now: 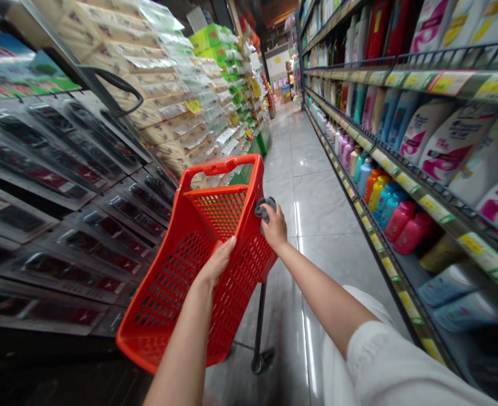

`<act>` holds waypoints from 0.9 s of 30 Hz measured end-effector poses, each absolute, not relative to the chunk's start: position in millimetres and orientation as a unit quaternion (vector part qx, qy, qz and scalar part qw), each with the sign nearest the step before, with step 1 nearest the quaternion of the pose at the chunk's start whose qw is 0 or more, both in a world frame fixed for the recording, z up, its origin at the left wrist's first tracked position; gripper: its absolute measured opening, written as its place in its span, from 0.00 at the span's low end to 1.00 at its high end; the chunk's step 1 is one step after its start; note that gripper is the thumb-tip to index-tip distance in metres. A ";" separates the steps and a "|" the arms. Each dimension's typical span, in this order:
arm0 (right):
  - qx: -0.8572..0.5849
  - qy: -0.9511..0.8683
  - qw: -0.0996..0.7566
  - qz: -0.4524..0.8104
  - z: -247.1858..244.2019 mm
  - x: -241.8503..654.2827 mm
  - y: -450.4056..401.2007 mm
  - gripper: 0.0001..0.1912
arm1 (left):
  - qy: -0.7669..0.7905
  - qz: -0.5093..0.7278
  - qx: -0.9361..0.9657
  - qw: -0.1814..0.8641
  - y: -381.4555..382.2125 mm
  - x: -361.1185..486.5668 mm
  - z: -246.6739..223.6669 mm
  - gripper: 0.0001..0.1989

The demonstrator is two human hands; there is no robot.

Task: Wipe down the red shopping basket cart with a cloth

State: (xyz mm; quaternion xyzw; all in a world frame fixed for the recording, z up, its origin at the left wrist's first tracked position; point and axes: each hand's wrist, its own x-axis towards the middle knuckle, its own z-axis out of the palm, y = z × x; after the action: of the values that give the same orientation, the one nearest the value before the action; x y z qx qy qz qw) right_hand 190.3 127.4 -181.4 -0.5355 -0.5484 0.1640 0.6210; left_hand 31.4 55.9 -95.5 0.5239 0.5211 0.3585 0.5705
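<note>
A red plastic shopping cart (240,282) stands tilted in view in the aisle, with its basket empty as far as it shows. My left hand (220,260) is closed on the cart's side rim near the child-seat flap (221,208), thumb on top. At the cart's upper right corner, my right hand (274,225) has its fingers bent round a dark grey knobbed piece (266,208) that sits against the frame. One black leg of the cart with a wheel (262,361) shows below.
Shelves of bottles (401,220) line the right side. On the left are a rack of packaged goods (63,225) and stacked tissue packs (168,84). The tiled aisle floor (312,169) runs ahead between them.
</note>
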 end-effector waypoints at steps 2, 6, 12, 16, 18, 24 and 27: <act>-0.554 -0.561 0.592 0.168 -197.7 197.8 125.1 0.22 | 0.531 0.361 0.518 0.565 53.5 30.6 -94.9 0.31; -0.531 -0.573 0.605 0.153 -198.0 203.2 132.0 0.20 | 0.529 0.352 0.528 0.563 50.8 29.7 -92.7 0.32; -0.441 -0.638 0.621 0.113 -180.7 215.1 147.9 0.24 | 0.532 0.363 0.532 0.550 47.4 25.8 -93.0 0.31; -0.486 -0.673 0.541 0.138 -222.2 220.0 130.3 0.26 | 0.528 0.353 0.523 0.568 49.2 23.8 -96.5 0.31; -0.512 -0.685 0.488 0.174 -243.2 219.3 118.1 0.26 | 0.529 0.352 0.525 0.567 51.6 23.1 -97.9 0.31; -0.628 -0.532 0.503 0.263 -232.9 213.6 120.2 0.18 | 0.530 0.348 0.525 0.568 52.9 21.7 -95.1 0.31; -0.605 -0.449 0.617 0.229 -195.2 214.3 142.3 0.24 | 0.538 0.340 0.523 0.566 48.9 23.2 -91.5 0.31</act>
State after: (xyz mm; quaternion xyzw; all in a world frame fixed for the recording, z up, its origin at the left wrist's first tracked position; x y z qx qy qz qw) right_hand 214.3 142.3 -195.2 -0.6048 -0.4489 0.2287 0.6168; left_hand 23.2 48.9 -91.5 0.5233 0.5383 0.3404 0.5661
